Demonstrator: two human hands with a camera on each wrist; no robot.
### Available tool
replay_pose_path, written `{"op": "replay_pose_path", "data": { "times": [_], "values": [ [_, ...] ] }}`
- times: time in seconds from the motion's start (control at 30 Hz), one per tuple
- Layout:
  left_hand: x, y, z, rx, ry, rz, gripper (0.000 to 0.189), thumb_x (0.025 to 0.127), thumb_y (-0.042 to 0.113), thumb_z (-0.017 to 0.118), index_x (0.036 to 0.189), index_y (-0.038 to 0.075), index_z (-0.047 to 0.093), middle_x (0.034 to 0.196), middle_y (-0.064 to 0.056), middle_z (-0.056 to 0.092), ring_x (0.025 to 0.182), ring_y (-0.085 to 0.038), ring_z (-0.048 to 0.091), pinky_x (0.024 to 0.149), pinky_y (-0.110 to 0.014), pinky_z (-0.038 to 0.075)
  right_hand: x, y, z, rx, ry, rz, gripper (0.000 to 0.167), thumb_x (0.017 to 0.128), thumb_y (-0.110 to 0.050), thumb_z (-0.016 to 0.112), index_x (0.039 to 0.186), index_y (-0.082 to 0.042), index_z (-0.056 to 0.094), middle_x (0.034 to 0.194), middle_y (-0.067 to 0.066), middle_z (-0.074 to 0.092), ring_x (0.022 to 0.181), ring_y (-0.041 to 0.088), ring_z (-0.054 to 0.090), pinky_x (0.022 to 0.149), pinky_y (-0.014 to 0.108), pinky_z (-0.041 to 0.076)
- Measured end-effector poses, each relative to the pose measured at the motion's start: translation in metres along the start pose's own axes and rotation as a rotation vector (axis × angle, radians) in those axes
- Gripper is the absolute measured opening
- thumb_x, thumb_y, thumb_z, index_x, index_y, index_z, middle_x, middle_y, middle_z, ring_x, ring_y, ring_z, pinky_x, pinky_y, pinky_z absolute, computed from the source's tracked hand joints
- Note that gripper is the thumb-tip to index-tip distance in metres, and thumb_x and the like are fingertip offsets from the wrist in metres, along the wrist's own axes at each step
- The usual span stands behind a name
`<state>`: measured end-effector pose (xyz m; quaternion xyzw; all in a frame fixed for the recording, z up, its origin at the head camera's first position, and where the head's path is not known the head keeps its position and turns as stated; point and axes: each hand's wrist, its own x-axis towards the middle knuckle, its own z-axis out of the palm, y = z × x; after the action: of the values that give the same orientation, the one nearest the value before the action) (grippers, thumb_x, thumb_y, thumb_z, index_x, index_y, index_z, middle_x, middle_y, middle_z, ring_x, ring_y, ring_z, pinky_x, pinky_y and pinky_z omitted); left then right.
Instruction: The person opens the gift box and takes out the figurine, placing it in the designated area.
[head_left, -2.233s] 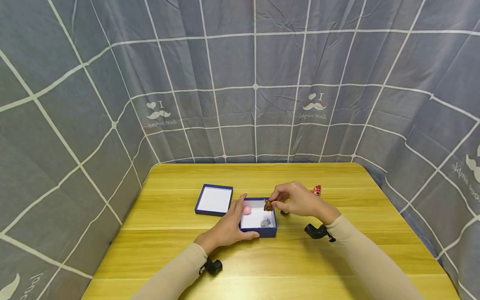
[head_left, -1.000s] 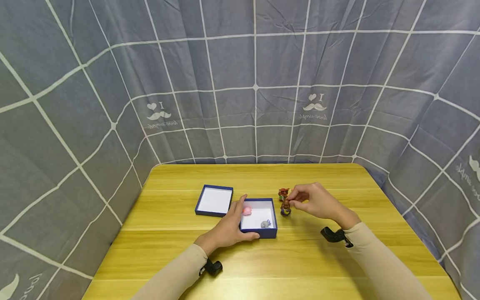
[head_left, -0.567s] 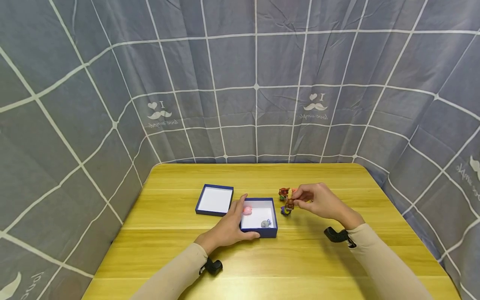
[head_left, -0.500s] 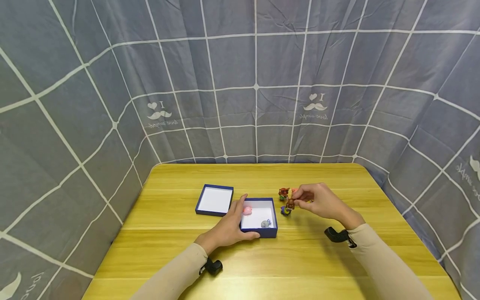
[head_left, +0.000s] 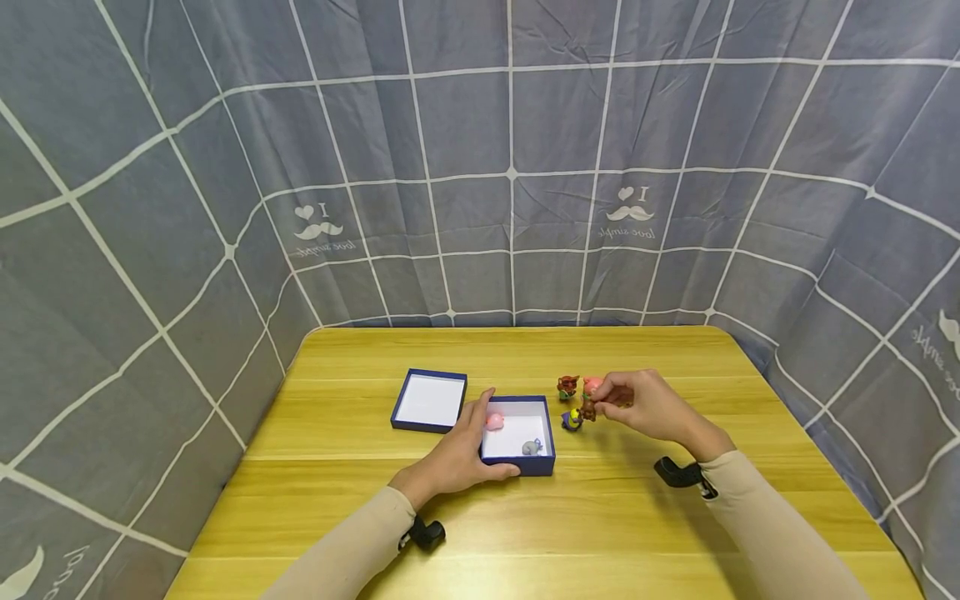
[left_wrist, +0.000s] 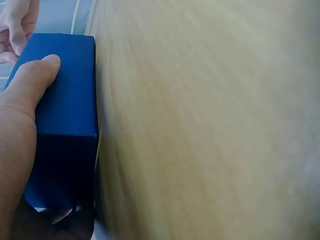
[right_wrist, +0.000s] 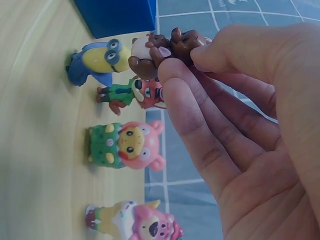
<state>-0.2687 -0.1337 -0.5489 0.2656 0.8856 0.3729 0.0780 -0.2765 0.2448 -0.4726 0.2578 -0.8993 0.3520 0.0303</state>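
Note:
My left hand [head_left: 453, 457] grips the open blue box [head_left: 534, 467] by its left side, thumb along the near wall; in the left wrist view its fingers reach round the far side. Inside the white interior lie a small pink figurine [head_left: 495, 422] and a grey figurine [head_left: 532, 447]. To the right of the box, my right hand [head_left: 651, 405] pinches a brown bear-like figurine [right_wrist: 187, 46] between thumb and fingertips, held up off the table. Close by stand a yellow minion figurine [right_wrist: 102, 60] in blue, a fox figurine [right_wrist: 120, 95] in green and a pink-hooded figurine [right_wrist: 137, 145].
The shallow blue lid [head_left: 430, 398], white inside up, lies left of the box. A pink bear figurine [right_wrist: 150, 225] stands farther along the row in the right wrist view. The wooden table [head_left: 510, 533] ends at a grey checked curtain [head_left: 465, 208].
My right hand has carried the brown figurine from over the box to the right, past the minion, lately only a little farther. The left hand has stayed on the box.

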Motion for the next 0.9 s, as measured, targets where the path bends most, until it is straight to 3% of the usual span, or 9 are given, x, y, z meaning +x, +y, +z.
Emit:
{"op": "replay_pose_path", "data": {
  "times": [0.1, 0.4, 0.67, 0.9],
  "values": [
    [0.000, 0.000, 0.000, -0.004, 0.000, -0.005, 0.139, 0.093, 0.068, 0.093, 0.190, 0.025, 0.002, 0.184, -0.020, 0.034, 0.155, -0.041, 0.059, 0.129, -0.062, 0.053, -0.001, 0.002, 0.001, 0.006, 0.002, -0.010, 0.011, 0.103, 0.000, 0.087, 0.104, -0.011, 0.084, 0.099, 0.002, 0.087, 0.093, 0.016, 0.085, 0.084, 0.025, 0.069],
    [0.000, 0.001, 0.000, -0.002, -0.002, -0.001, 0.139, 0.094, 0.068, 0.093, 0.190, 0.030, 0.000, 0.186, -0.022, 0.031, 0.156, -0.042, 0.058, 0.129, -0.063, 0.052, -0.004, 0.010, 0.001, -0.008, 0.018, 0.009, 0.016, 0.102, 0.003, 0.085, 0.104, -0.013, 0.084, 0.097, -0.002, 0.086, 0.089, 0.004, 0.081, 0.083, 0.025, 0.069],
    [0.000, -0.001, 0.000, 0.000, 0.001, 0.003, 0.139, 0.094, 0.068, 0.093, 0.190, 0.029, 0.001, 0.185, -0.021, 0.032, 0.154, -0.040, 0.059, 0.129, -0.062, 0.053, -0.007, 0.019, 0.001, -0.018, 0.028, 0.011, 0.015, 0.100, 0.004, 0.086, 0.102, -0.011, 0.084, 0.096, 0.000, 0.086, 0.086, 0.006, 0.081, 0.079, 0.025, 0.067],
    [0.000, -0.001, 0.000, 0.000, 0.002, 0.006, 0.138, 0.094, 0.066, 0.094, 0.189, 0.030, 0.001, 0.184, -0.020, 0.033, 0.156, -0.041, 0.058, 0.129, -0.062, 0.053, -0.008, 0.025, 0.002, -0.033, 0.013, 0.028, 0.009, 0.104, -0.003, 0.087, 0.103, -0.011, 0.084, 0.097, 0.003, 0.086, 0.086, 0.004, 0.079, 0.077, 0.025, 0.066]
  ]
}}
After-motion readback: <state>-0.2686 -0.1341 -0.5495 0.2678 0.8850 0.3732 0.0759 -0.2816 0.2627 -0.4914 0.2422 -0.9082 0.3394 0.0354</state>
